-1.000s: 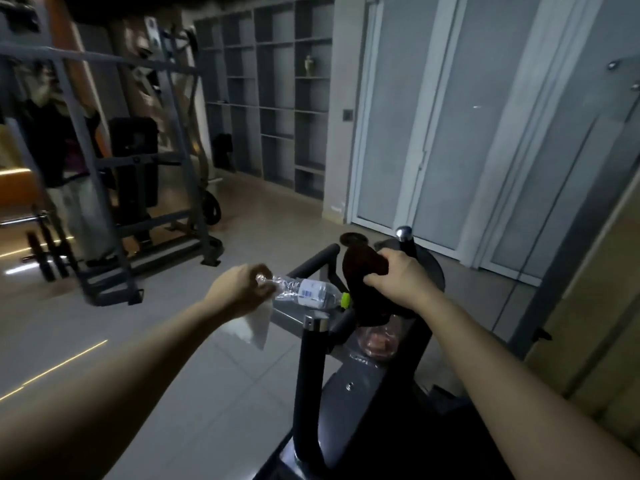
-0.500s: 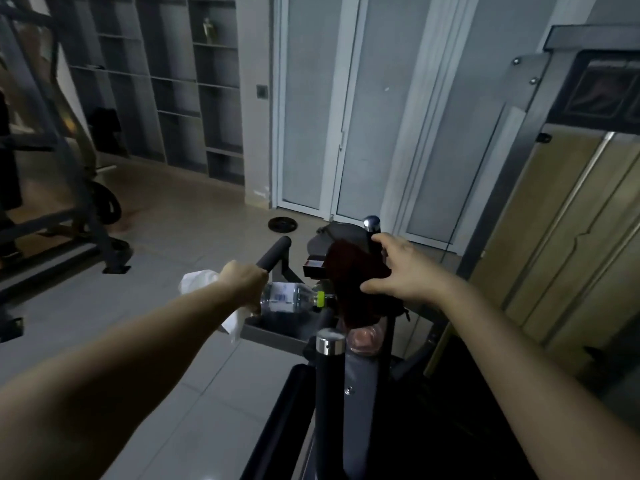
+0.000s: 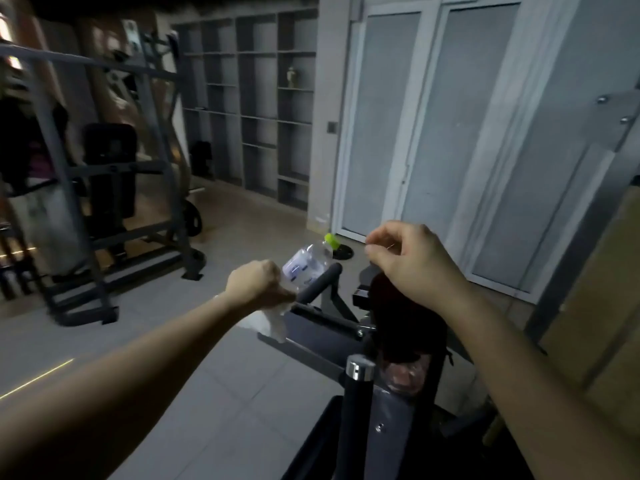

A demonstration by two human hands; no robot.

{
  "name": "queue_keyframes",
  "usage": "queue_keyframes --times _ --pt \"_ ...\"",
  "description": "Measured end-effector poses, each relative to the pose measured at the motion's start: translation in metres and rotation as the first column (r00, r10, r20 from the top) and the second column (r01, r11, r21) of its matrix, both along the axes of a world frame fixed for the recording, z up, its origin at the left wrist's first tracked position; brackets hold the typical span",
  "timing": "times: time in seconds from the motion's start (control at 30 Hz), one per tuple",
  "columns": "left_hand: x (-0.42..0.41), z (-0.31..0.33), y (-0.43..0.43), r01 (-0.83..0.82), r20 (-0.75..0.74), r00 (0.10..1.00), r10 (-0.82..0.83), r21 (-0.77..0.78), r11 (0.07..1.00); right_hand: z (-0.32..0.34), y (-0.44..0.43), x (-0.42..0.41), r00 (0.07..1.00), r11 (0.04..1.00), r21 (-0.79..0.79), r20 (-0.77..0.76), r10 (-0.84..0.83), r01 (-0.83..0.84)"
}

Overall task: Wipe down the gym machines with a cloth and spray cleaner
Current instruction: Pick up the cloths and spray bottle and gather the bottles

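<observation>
In the head view, the left hand (image 3: 258, 284) was clenched round the base of the clear bottle (image 3: 306, 263). It also pinched the white cloth (image 3: 270, 323), which hung out of the fist toward 5 o'clock. The bottle's long axis ran from that fist toward 2 o'clock, so its green cap (image 3: 331, 240) was the far, raised end, and its body lay just above the black handlebar grip (image 3: 318, 284) of the machine (image 3: 360, 407). The right hand (image 3: 412, 268) hovered above a dark bundle (image 3: 405, 334) draped on the machine. Its fingers (image 3: 377, 252) were curled in with the thumb tip against the forefinger, and nothing showed between them. From those fingertips the cap lay near, at 9 o'clock. The free right hand was therefore probably the one placed to work the cap, while the left kept bottle and cloth.
</observation>
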State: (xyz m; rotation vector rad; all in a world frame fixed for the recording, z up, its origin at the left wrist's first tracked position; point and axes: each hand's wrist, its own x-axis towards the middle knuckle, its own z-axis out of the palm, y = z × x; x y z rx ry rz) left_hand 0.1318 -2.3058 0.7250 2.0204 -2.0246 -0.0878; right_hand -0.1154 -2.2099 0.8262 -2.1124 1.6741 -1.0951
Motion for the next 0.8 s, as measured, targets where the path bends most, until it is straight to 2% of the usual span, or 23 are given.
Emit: queue_keyframes --times 0.07,0.17,0.23,0.3,0.37,0.4,0.47,0.63,0.67,0.73,0.8 --pt "0.014 0.020 0.030 -0.077 -0.155 0.985 0.073 -0.015 0.997 -0.001 -0.007 0.019 0.990 0.989 0.076 0.077 0.118 -0.124" --pt "0.027 0.045 0.092 -0.172 -0.400 0.907 0.133 -0.064 0.983 -0.009 -0.006 0.050 0.946 0.936 0.178 0.173 0.275 -0.304" --pt "0.028 0.061 0.139 -0.208 -0.498 0.856 0.139 -0.087 0.974 -0.010 0.007 0.073 0.874 0.858 0.223 0.277 0.400 -0.463" --pt "0.022 0.075 0.186 -0.237 -0.578 0.804 0.140 -0.094 0.967 -0.012 0.029 0.092 0.722 0.722 0.237 0.490 0.489 -0.650" --pt "0.017 0.085 0.228 -0.247 -0.604 0.785 0.142 -0.094 0.964 -0.014 0.053 0.111 0.506 0.549 0.179 0.681 0.530 -0.817" --pt "0.014 0.088 0.249 -0.262 -0.617 0.772 0.154 -0.087 0.961 -0.016 0.065 0.118 0.412 0.471 0.137 0.726 0.550 -0.871" --pt "0.012 0.091 0.294 -0.306 -0.652 0.733 0.195 -0.061 0.950 -0.020 0.090 0.133 0.311 0.375 0.095 0.760 0.571 -0.922" --pt "0.037 0.093 0.409 -0.451 -0.735 0.600 0.316 0.015 0.893 -0.011 0.138 0.158 0.242 0.401 0.028 0.834 0.496 -0.916" --pt "0.044 0.092 0.429 -0.496 -0.746 0.578 0.329 -0.001 0.869 -0.008 0.144 0.160 0.206 0.373 0.016 0.854 0.477 -0.928" --pt "0.062 0.088 0.481 -0.633 -0.767 0.518 0.377 -0.047 0.773 -0.003 0.176 0.171 0.139 0.169 0.063 0.862 0.488 -0.984" --pt "0.079 0.081 0.527 -0.782 -0.815 0.399 0.420 -0.063 0.620 -0.002 0.218 0.188 0.083 -0.086 0.155 0.830 0.551 -0.984"
